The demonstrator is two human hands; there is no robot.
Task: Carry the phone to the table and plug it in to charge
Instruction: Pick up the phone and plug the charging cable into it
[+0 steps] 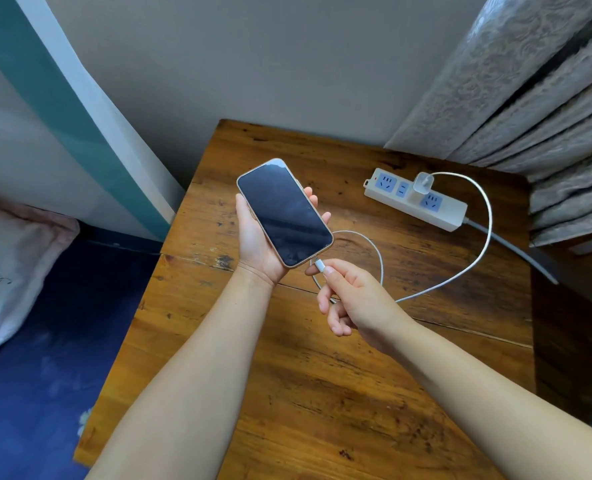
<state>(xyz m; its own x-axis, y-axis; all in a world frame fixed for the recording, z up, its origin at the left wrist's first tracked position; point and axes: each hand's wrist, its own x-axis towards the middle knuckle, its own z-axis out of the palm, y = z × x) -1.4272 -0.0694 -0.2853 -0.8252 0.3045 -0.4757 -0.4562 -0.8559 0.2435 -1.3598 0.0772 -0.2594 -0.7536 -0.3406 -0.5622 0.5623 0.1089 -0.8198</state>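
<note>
- The right hand [351, 299] pinches the white cable plug [320, 265] between thumb and forefinger, the other fingers curled loosely, the tip at the phone's bottom edge; whether it is seated cannot be told.
- The left hand [258, 242] cradles the phone [284, 212] in its palm, fingers wrapped round the far edge, screen dark and up, above the wooden table [322, 393].
- To seat it well, line the plug with the port and push straight, bracing the phone.
- The charging cable [474, 251] loops slack to the white adapter [423, 183] in the power strip [416, 199], so nothing should tug.
</note>
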